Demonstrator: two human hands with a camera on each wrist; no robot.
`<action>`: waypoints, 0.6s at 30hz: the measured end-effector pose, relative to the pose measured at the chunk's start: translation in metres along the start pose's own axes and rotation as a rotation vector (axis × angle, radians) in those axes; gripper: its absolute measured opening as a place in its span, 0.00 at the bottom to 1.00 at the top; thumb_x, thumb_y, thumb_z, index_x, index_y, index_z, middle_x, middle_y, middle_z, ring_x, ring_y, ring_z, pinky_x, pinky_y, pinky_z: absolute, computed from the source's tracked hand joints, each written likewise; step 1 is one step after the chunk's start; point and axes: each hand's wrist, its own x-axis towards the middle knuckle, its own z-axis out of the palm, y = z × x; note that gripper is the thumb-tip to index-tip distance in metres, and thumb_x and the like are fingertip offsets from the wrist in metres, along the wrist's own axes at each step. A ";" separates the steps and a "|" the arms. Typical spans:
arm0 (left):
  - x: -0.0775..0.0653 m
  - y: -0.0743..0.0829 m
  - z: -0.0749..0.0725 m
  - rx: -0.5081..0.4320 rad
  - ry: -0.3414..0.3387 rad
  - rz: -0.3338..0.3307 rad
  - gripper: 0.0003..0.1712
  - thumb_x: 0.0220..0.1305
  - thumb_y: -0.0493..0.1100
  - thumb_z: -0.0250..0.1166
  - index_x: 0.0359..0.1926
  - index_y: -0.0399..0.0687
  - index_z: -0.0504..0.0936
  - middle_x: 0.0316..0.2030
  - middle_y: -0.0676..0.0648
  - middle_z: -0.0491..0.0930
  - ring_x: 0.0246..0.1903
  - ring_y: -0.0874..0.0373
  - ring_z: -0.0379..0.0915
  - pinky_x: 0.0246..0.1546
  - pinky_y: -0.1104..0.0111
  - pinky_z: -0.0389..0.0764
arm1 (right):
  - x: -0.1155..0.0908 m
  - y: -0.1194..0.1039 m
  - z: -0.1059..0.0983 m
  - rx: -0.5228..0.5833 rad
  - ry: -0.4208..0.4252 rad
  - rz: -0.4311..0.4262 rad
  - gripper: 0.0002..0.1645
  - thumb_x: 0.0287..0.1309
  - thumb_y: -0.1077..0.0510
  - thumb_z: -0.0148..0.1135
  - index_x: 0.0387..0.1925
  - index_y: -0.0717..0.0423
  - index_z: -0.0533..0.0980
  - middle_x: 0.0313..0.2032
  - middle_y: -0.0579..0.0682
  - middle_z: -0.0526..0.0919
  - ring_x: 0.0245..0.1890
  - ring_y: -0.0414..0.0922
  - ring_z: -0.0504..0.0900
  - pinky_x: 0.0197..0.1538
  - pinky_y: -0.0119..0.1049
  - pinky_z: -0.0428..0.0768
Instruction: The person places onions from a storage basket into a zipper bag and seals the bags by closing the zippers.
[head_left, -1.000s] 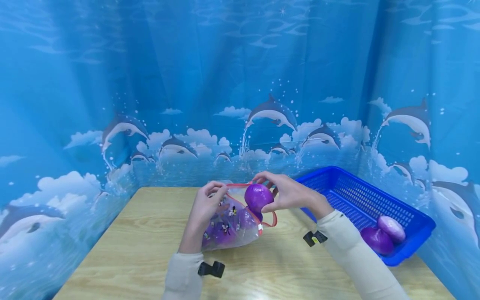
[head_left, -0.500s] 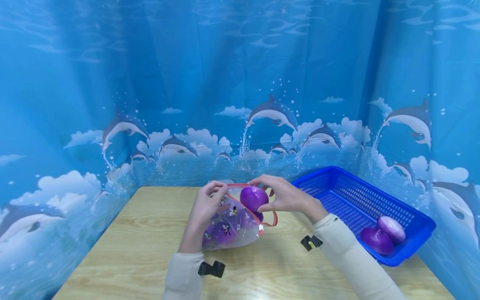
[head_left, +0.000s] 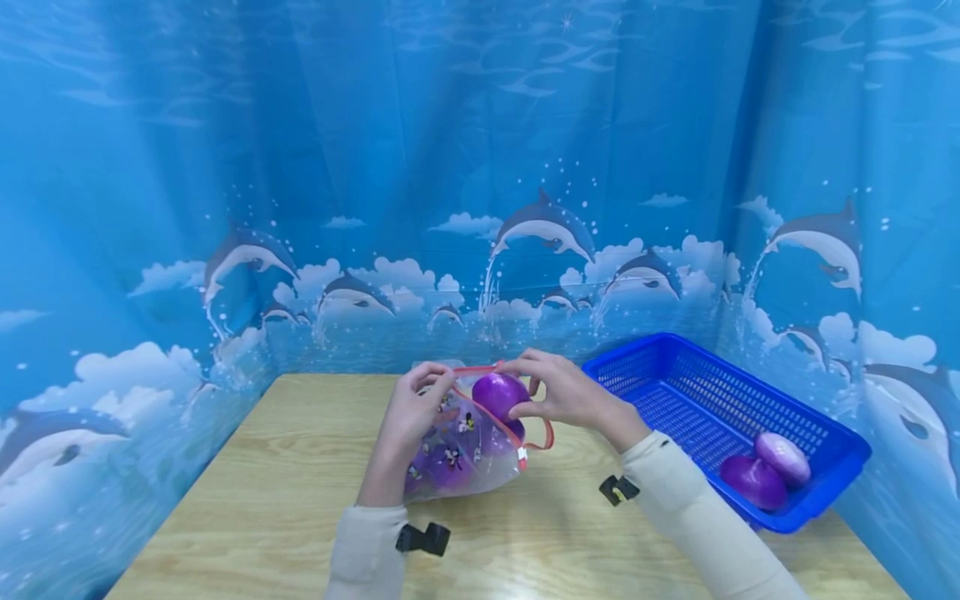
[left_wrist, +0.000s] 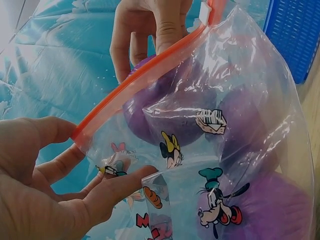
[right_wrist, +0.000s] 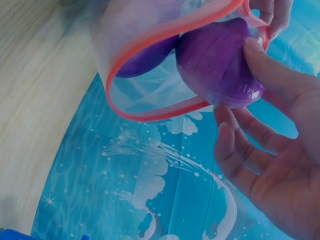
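Observation:
My left hand (head_left: 420, 408) pinches the rim of a clear zip bag (head_left: 468, 467) printed with cartoon figures, edged in orange-red. My right hand (head_left: 573, 396) grips a shiny purple onion (head_left: 497, 395) between thumb and fingers. That onion sits partly inside the bag's mouth, as the right wrist view shows with the onion (right_wrist: 217, 62) crossing the red rim (right_wrist: 150, 116). Deeper in the bag lie more purple onions (left_wrist: 245, 130), blurred by the plastic. In the left wrist view, the right hand (left_wrist: 150, 30) reaches in from above and my left fingers lie along the bag's side.
A blue perforated plastic basket (head_left: 675, 417) stands on the right of the wooden table (head_left: 277, 517). Inside its near end are a dark purple onion (head_left: 753, 482) and a paler one (head_left: 782, 457). A dolphin-print curtain (head_left: 450, 167) hangs behind and at both sides.
My right hand has moved left and slightly down, taking the onion further into the bag's mouth. The left hand and the basket stay where they were.

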 end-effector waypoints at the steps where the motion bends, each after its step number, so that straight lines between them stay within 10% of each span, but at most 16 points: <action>1: 0.000 0.000 0.000 -0.001 0.000 0.001 0.13 0.75 0.45 0.61 0.50 0.39 0.81 0.54 0.39 0.76 0.51 0.45 0.78 0.48 0.57 0.93 | 0.000 -0.001 0.000 0.007 0.001 0.000 0.34 0.58 0.48 0.76 0.65 0.48 0.77 0.51 0.50 0.83 0.42 0.41 0.83 0.39 0.26 0.86; 18: 0.000 0.000 -0.001 -0.004 -0.002 -0.003 0.16 0.76 0.46 0.61 0.51 0.37 0.81 0.55 0.39 0.76 0.52 0.45 0.78 0.49 0.59 0.92 | 0.002 -0.001 0.007 0.022 0.033 -0.051 0.28 0.59 0.59 0.75 0.61 0.55 0.78 0.53 0.54 0.83 0.39 0.42 0.87 0.38 0.21 0.87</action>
